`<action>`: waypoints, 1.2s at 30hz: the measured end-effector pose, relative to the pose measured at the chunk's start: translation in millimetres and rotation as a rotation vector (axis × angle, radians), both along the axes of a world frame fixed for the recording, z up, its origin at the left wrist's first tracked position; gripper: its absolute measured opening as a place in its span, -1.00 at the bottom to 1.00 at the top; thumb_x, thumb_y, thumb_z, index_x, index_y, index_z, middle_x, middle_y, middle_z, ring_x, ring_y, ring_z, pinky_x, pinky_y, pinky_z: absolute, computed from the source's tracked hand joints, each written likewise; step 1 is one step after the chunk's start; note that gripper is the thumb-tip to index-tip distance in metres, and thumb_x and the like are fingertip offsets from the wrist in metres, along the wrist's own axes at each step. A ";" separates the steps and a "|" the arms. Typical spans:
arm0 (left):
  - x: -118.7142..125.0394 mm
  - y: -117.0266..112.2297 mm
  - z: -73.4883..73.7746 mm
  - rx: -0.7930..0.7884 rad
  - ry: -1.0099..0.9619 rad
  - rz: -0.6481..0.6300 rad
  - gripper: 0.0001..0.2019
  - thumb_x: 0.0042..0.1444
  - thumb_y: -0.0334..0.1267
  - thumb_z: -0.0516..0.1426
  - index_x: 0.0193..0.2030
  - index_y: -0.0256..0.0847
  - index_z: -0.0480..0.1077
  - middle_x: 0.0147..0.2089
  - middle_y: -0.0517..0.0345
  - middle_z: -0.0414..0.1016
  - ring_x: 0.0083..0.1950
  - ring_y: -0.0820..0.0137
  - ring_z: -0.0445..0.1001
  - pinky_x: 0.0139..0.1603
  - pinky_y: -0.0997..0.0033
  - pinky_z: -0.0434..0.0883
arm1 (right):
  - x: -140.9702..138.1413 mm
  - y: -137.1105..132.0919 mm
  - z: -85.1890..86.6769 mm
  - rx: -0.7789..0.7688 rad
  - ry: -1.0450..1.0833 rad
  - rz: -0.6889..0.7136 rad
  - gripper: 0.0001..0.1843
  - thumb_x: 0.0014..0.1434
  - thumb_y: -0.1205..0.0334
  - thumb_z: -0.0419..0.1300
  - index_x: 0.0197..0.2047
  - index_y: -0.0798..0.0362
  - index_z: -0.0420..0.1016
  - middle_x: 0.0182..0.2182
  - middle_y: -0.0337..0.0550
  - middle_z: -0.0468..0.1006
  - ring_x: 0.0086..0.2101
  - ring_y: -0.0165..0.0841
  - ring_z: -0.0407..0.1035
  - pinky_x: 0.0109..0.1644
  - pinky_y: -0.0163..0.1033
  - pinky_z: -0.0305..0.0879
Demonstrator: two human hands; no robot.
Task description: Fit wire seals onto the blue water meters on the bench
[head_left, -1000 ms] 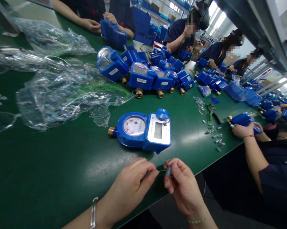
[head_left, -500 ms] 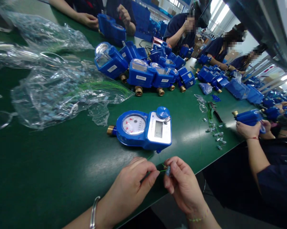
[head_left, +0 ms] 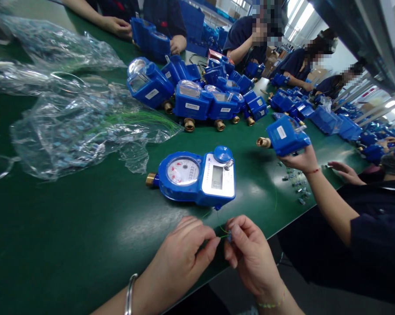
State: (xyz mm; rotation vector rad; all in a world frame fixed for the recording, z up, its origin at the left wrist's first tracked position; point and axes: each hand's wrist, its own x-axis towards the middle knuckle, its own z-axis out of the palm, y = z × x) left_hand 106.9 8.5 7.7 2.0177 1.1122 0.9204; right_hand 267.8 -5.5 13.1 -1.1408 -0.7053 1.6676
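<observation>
Bag [head_left: 135, 156] holds green wires [head_left: 141, 118], bluish pieces [head_left: 74, 124]; right hand [head_left: 252, 253] pinches bluish seal [head_left: 229, 236].

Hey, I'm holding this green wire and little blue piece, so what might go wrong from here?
The thin green wire might slip from the left hand's fingertip pinch.
The small blue piece in the right hand could, if dropped, roll off the table's nearby edge.
A co-worker's hand holds a blue meter near scattered small pieces, and might knock them.
</observation>
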 end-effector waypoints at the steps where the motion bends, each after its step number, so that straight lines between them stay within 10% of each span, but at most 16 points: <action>1: 0.2 -0.1 0.1 0.012 0.000 -0.003 -0.86 0.16 -0.34 0.04 -0.42 -0.21 0.31 -0.45 0.24 0.30 -0.36 0.45 0.26 -0.27 0.42 0.17 | -0.4 -0.5 -0.2 0.000 -0.012 -0.002 -0.77 0.12 0.14 0.18 -0.31 0.11 0.26 -0.69 -0.33 0.36 -0.72 -0.62 0.14 -0.65 -0.53 -0.05; 28: -3.3 -0.6 -6.1 0.096 0.007 0.010 -0.86 0.13 -0.38 0.04 -0.45 -0.22 0.26 -0.49 0.25 0.24 -0.38 0.45 0.23 -0.28 0.41 0.17 | -7.6 -3.0 -0.6 -0.051 0.036 0.012 -0.77 0.15 0.12 0.15 -0.34 0.11 0.25 -0.72 -0.33 0.36 -0.75 -0.62 0.09 -0.68 -0.52 -0.11; 36: -5.3 -0.3 -2.4 0.062 0.020 0.042 -0.84 0.16 -0.35 0.01 -0.45 -0.20 0.28 -0.49 0.25 0.27 -0.39 0.45 0.27 -0.30 0.43 0.20 | -5.2 -5.5 3.9 -0.066 0.219 0.031 -0.84 0.05 0.28 0.23 -0.28 0.13 0.38 -0.39 -0.15 0.49 -0.52 -0.50 0.38 -0.54 -0.47 0.26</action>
